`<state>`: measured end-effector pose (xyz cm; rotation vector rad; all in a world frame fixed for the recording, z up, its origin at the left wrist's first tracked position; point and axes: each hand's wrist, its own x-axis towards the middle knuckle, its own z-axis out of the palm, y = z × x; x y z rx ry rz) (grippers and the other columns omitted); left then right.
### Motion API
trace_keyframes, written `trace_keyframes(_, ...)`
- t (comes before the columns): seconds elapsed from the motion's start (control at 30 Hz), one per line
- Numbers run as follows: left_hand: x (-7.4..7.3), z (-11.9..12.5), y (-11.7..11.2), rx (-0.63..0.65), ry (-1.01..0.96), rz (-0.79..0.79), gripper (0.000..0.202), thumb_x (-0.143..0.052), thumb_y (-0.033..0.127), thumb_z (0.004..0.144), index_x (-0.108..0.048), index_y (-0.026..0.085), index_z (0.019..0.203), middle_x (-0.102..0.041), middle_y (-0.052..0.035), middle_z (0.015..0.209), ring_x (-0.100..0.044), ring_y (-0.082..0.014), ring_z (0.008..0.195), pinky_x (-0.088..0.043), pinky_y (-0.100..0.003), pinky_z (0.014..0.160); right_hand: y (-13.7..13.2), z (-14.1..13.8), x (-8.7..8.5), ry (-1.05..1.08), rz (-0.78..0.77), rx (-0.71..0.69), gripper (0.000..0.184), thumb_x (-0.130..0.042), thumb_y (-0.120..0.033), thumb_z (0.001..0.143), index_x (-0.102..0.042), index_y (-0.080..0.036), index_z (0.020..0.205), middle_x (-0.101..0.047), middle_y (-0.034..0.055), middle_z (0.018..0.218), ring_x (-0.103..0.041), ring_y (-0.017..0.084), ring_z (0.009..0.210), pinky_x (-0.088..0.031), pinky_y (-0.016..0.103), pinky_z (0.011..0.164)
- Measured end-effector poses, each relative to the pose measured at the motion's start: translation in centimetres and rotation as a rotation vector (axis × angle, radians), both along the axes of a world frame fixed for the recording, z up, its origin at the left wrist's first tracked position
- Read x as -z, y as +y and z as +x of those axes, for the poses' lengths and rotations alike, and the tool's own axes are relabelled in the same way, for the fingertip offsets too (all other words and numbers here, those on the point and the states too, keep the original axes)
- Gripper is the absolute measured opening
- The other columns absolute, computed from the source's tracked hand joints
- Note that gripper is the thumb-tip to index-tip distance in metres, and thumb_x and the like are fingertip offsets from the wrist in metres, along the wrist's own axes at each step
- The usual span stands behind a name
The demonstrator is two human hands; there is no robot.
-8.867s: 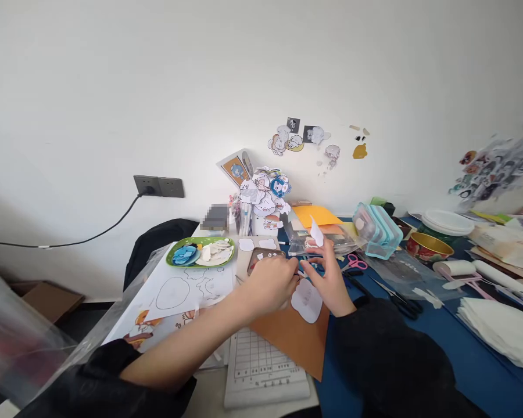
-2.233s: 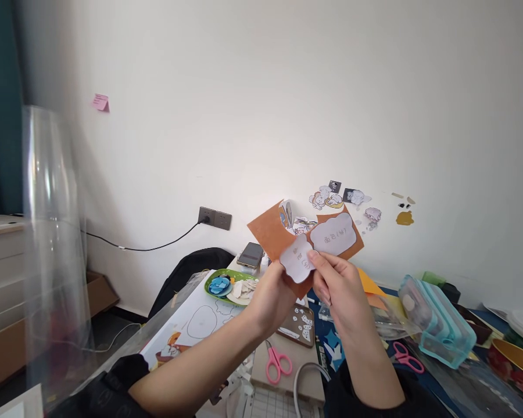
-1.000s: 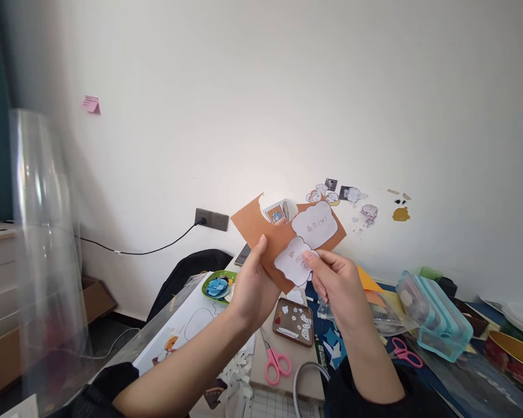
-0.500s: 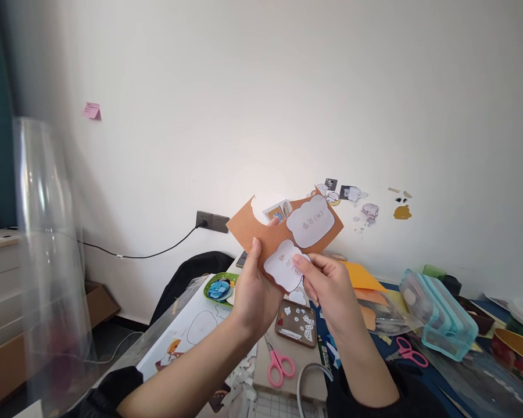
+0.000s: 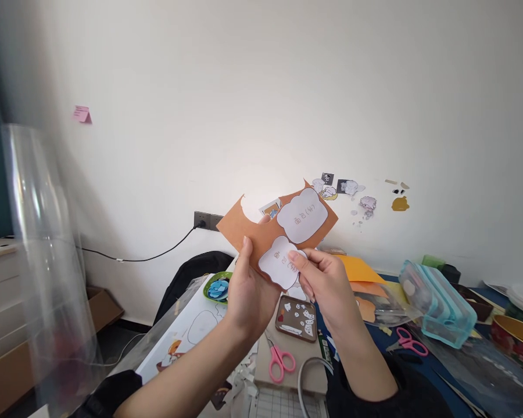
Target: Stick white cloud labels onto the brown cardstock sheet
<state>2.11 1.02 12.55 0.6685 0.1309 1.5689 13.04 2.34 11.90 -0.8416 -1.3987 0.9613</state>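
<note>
Against a pale wall (image 5: 157,87), the brown paper (image 5: 244,229) is now lifted off the desk (image 5: 377,334), putting the work in mid-air. The left hand (image 5: 257,296) grips it; the right hand (image 5: 326,284) pinches the lower white cutout (image 5: 276,264) over it.

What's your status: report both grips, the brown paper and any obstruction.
Left grip holding notched brown paper. Right grip with thumb on lower white scalloped cutout, against the paper. Pink-handled scissors lying below, touching neither grip.
</note>
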Motion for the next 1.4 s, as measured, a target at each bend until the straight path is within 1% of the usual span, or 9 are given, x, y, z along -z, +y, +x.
trace_keyframes(0.13, 0.1, 0.1, -0.2, -0.031, -0.005, 0.007, 0.036, -0.046, 0.039, 0.094, -0.059, 0.028, 0.125, -0.069, -0.0026, 0.113, -0.063, -0.021, 0.105, -0.052, -0.029, 0.081, 0.1, 0.0, 0.0, 0.017, -0.008, -0.017, 0.042, -0.066, -0.047, 0.077, -0.044, -0.02, 0.053, -0.03, -0.0097, 0.035, -0.022, 0.005, 0.036, -0.019, 0.023, 0.039)
trace_keyframes(0.47, 0.3, 0.1, 0.1, -0.008, 0.036, -0.037, 0.028, -0.054, 0.043, 0.089, -0.07, 0.02, 0.094, -0.072, -0.0026, 0.094, -0.067, -0.0177, 0.082, -0.052, -0.026, 0.068, -0.7, -0.3, -0.5, 0.015, -0.057, 0.019, 0.043, -0.065, -0.045, 0.078, -0.041, -0.02, 0.052, -0.03, -0.0095, 0.037, -0.022, 0.005, 0.039, -0.018, 0.024, 0.042)
trace_keyframes(0.77, 0.6, 0.2, 0.2, -0.017, 0.068, -0.023, 0.019, -0.061, 0.034, 0.086, -0.07, 0.017, 0.089, -0.071, -0.0025, 0.083, -0.067, -0.0154, 0.077, -0.053, -0.023, 0.065, -0.4, -0.1, -0.4, -0.036, -0.048, -0.05, 0.042, -0.062, -0.043, 0.082, -0.041, -0.019, 0.055, -0.031, -0.0097, 0.038, -0.024, 0.005, 0.04, -0.018, 0.023, 0.043)
trace_keyframes(0.87, 0.3, 0.1, 0.5, -0.059, 0.053, -0.041, 0.023, -0.056, 0.033, 0.09, -0.069, 0.017, 0.1, -0.072, -0.0054, 0.097, -0.067, -0.018, 0.091, -0.055, -0.023, 0.071, -0.6, 0.5, -0.6, 0.004, 0.006, -0.066, 0.036, -0.063, -0.041, 0.083, -0.048, -0.019, 0.058, -0.032, -0.0097, 0.039, -0.025, 0.005, 0.039, -0.02, 0.023, 0.042)
trace_keyframes(1.03, 0.2, -0.2, 1.2, -0.113, 0.157, -0.064, 0.037, -0.059, 0.028, 0.089, -0.056, 0.024, 0.126, -0.062, -0.0049, 0.13, -0.057, -0.0216, 0.118, -0.055, -0.029, 0.089, -0.2, 3.3, -1.5, 0.385, 0.482, 0.334, 0.017, -0.066, -0.036, 0.08, -0.057, -0.022, 0.084, -0.052, -0.0045, 0.066, -0.045, 0.009, 0.054, -0.034, 0.02, 0.046)
trace_keyframes(1.1, 0.3, -0.2, 1.3, -0.118, 0.227, -0.114, 0.037, -0.06, 0.029, 0.089, -0.057, 0.022, 0.125, -0.062, -0.0063, 0.13, -0.058, -0.0238, 0.118, -0.054, -0.032, 0.092, 0.3, 4.5, -1.9, 0.345, 0.545, 0.509, 0.037, -0.073, -0.033, 0.073, -0.055, -0.026, 0.105, -0.057, -0.0002, 0.093, -0.055, 0.013, 0.076, -0.044, 0.023, 0.057)
trace_keyframes(1.17, 0.4, -0.2, 1.4, -0.115, 0.277, -0.167, 0.036, -0.061, 0.03, 0.087, -0.059, 0.02, 0.122, -0.064, -0.0083, 0.127, -0.059, -0.0255, 0.116, -0.054, -0.035, 0.093, 0.6, 5.3, -2.0, 0.226, 0.464, 0.57, 0.058, -0.077, -0.033, 0.069, -0.049, -0.029, 0.12, -0.057, 0.0031, 0.107, -0.057, 0.018, 0.095, -0.049, 0.028, 0.071)
trace_keyframes(1.3, 0.7, -0.5, 1.4, -0.068, 0.381, -0.175, 0.033, -0.067, 0.033, 0.082, -0.065, 0.018, 0.111, -0.067, -0.011, 0.12, -0.063, -0.0285, 0.11, -0.054, -0.037, 0.091, 0.8, 5.6, -2.0, 0.149, 0.201, 0.26, 0.08, -0.076, -0.036, 0.07, -0.035, -0.03, 0.138, -0.069, 0.0055, 0.099, -0.065, 0.024, 0.096, -0.053, 0.038, 0.081)
trace_keyframes(1.4, 0.7, -0.9, 1.6, -0.074, 0.483, -0.129, 0.036, -0.07, 0.037, 0.079, -0.066, 0.018, 0.108, -0.068, -0.0116, 0.117, -0.063, -0.0299, 0.108, -0.054, -0.037, 0.089, 0.5, 5.6, -2.1, 0.198, 0.167, 0.125, 0.083, -0.078, -0.033, 0.069, -0.035, -0.03, 0.139, -0.074, 0.0059, 0.095, -0.07, 0.024, 0.086, -0.056, 0.038, 0.077)
